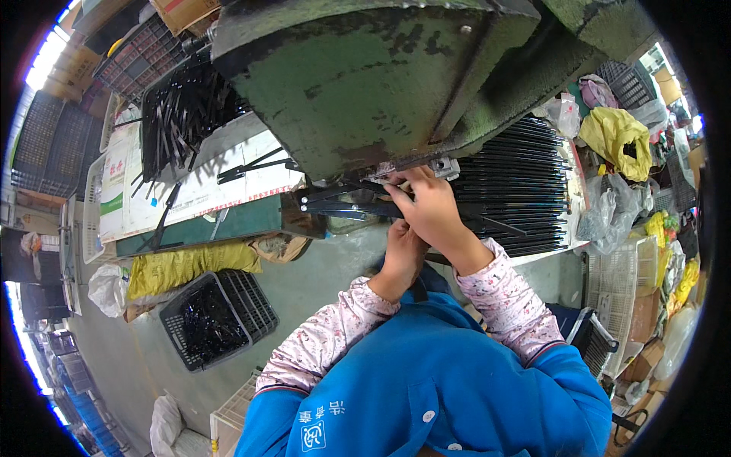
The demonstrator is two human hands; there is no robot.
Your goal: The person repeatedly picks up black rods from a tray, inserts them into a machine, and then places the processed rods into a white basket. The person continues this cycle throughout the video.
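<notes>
Below the green housing of a machine (354,97), both my hands are close together at a small metal fixture (446,169). My right hand (425,200) has its fingers on black metal strips (365,185), its fingertips partly hidden under the housing. Just beneath it, my left hand (400,251) is bent around the near side of the strips, with its fingers largely hidden. Riveted black strips (334,208) stick out to the left of my hands. To the right lies a wide row of long black metal strips (514,188), side by side.
A black crate heaped with black strips (183,108) stands on the cardboard-covered bench (228,197) at the left, near linked strips (251,167). On the floor is a black plastic crate (220,320) of dark parts. Yellow sacks (194,265) and a white crate (622,280) flank the work area.
</notes>
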